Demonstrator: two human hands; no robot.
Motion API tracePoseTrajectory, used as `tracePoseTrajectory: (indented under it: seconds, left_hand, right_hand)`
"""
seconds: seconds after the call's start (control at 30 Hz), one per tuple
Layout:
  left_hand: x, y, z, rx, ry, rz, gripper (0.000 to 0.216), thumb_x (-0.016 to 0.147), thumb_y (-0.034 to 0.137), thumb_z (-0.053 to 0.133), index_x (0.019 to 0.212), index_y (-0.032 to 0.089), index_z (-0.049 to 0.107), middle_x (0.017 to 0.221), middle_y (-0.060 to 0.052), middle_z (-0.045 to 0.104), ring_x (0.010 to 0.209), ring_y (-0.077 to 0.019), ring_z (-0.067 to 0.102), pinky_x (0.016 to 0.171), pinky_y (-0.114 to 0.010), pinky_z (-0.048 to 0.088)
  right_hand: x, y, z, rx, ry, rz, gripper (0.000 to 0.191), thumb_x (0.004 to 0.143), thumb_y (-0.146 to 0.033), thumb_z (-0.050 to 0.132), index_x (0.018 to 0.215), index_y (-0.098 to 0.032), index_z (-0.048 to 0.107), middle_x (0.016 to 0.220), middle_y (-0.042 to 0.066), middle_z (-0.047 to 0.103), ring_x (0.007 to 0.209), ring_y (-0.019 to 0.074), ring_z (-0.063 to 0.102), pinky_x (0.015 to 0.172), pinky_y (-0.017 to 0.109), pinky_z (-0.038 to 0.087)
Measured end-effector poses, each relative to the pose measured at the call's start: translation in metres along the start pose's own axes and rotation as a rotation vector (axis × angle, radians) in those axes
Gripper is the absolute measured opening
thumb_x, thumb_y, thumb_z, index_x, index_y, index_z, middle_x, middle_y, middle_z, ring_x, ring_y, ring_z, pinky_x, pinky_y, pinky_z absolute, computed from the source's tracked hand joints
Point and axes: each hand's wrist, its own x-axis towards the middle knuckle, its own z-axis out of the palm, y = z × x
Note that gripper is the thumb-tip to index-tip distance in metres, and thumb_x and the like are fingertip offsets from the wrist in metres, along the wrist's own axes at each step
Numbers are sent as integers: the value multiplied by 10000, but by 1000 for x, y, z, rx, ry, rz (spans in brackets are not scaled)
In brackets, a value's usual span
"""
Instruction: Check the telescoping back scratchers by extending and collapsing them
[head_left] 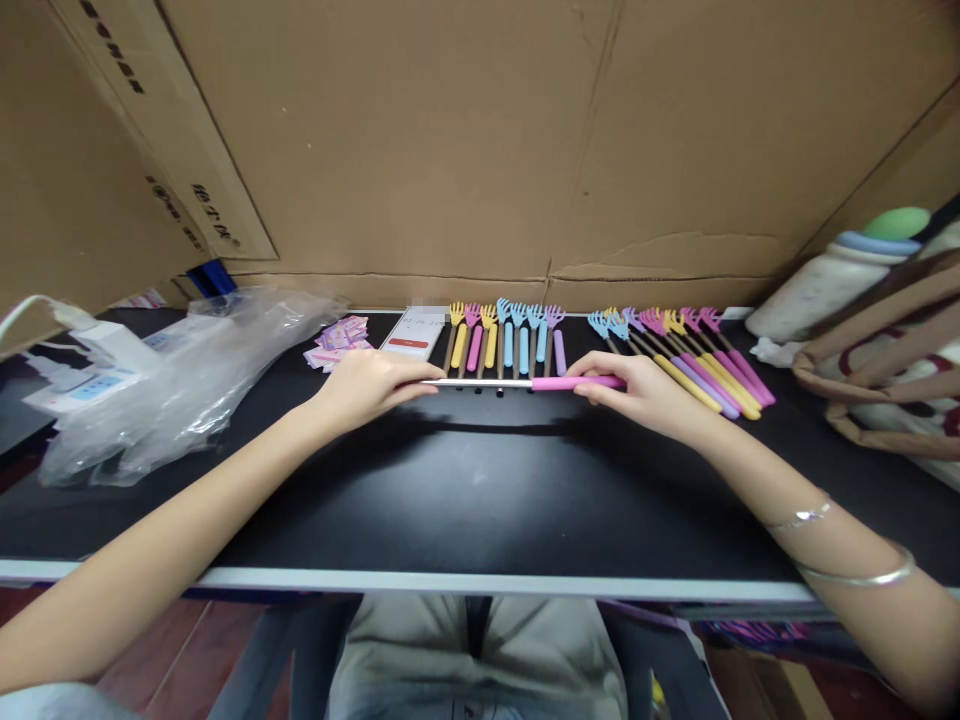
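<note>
A metal rod with a pink handle (559,383) lies level between my two hands, above the black table. My left hand (375,383) pinches the rod's silver end, and whatever is at that tip is hidden by the fingers. On the other side, my right hand (637,392) is closed around the end of the pink handle. Just behind the rod, several claw-headed back scratchers (504,335) in yellow, pink, blue and purple lie in a row. A second group of back scratchers (694,365) lies fanned out beyond my right hand.
Clear plastic bags (172,390) lie at the left near a white power strip (82,385). Small printed cards (341,342) and a phone (415,335) sit at the back. A bottle (832,285) and a brown-handled bag (885,370) stand at the right. Cardboard (420,140) walls the rear.
</note>
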Motion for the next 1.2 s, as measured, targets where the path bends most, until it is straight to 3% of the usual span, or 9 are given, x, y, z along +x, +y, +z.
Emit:
tracePoseTrajectory:
  seconds: [0.2,0.43,0.67,0.8,1.0,1.2]
  left_hand:
    - [1,2,-3,-140,-156,-65,364,964,492,404,1009,270,689,691,33,729,580,-120,650,525,-187,349]
    - [2,4,-2,-108,-97,-79,350,937,494,445,993,254,694,658,28,698,519,-113,583,540,-197,345]
    - [5,1,-14,-122,-79,-75,317,903,495,502,996,268,701,651,41,643,557,-107,558,533,-189,336]
    - [4,-1,-19,-73,-29,-91,301,877,501,545,1004,279,704,739,31,688,634,-117,601,548,-195,341]
    - [5,-6,-27,-66,15,-274,317,865,503,540,1043,284,685,1022,0,718,885,-189,648,694,-241,408]
    - [7,-11,-26,-272,124,-415,355,819,494,581,1038,223,647,904,-17,698,775,-167,628,699,-250,433]
  right_hand:
    - [0,-2,2,-7,10,-22,269,879,-433,528,924,-193,641,680,9,621,599,139,524,569,246,370]
    - [-1,-3,-1,-64,18,-32,284,898,-437,509,935,-186,635,634,-13,556,567,119,457,552,238,323]
    - [0,-6,-2,-32,24,-36,302,908,-457,490,939,-192,633,634,-12,557,559,118,446,552,243,319]
    - [0,-5,-3,-23,51,-29,305,914,-452,481,944,-189,633,632,-10,545,564,122,451,555,248,329]
    - [-1,2,-9,39,109,-8,307,918,-456,475,960,-191,626,712,16,588,614,133,504,571,249,359]
    - [-1,8,-11,61,110,16,319,913,-479,493,964,-194,626,714,10,577,626,130,507,582,251,356]
